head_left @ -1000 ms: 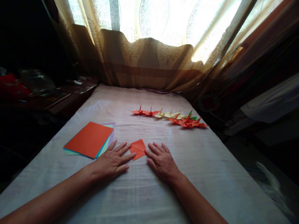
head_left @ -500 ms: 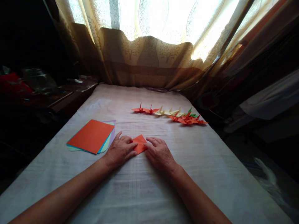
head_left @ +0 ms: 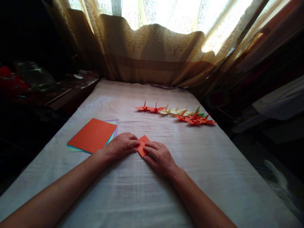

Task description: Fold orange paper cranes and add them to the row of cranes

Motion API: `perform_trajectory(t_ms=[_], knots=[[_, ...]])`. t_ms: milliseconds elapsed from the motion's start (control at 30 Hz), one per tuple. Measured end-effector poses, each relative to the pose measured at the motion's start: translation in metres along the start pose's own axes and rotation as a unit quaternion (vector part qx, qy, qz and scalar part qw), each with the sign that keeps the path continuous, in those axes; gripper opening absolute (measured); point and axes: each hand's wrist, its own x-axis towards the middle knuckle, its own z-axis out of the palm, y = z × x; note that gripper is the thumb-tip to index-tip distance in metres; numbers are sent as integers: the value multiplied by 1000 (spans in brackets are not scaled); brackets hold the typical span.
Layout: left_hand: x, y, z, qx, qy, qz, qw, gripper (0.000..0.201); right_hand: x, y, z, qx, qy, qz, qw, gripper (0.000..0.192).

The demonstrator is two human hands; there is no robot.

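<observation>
both hands lie low on a white cloth [head_left: 152, 190] that covers the flat top in front of the person. between them sits a small folded orange paper [head_left: 143, 145], shaped like a little diamond. the left hand [head_left: 120, 146] is curled, knuckles up, and its fingertips press on the left edge of the folded paper. the right hand [head_left: 159, 157] lies flatter, with its fingers close together and their tips on the right edge of the paper. neither hand lifts the paper; both just press it down onto the cloth, one from each side. just to the left of the left hand is a stack of paper sheets [head_left: 93, 135], with an orange sheet on top and blue, green and purple edges peeking out under it. farther away, past the right hand, a row of paper cranes [head_left: 177, 113] rests on the cloth, some orange and red, some pale yellow, one green. behind it all hangs a tan curtain [head_left: 154, 50] with bright light coming through it.
</observation>
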Motion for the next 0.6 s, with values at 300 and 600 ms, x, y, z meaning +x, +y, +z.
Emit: perform_trajectory(t_ms=[300,600], knots=[[-1,-1,10,-41,61,-2,997,28,-4,7,-3,26,35,-9,999,21],[-9,13,16,24,114,-26,993,28,-1,-11,-1,-7,56,38,998,18]])
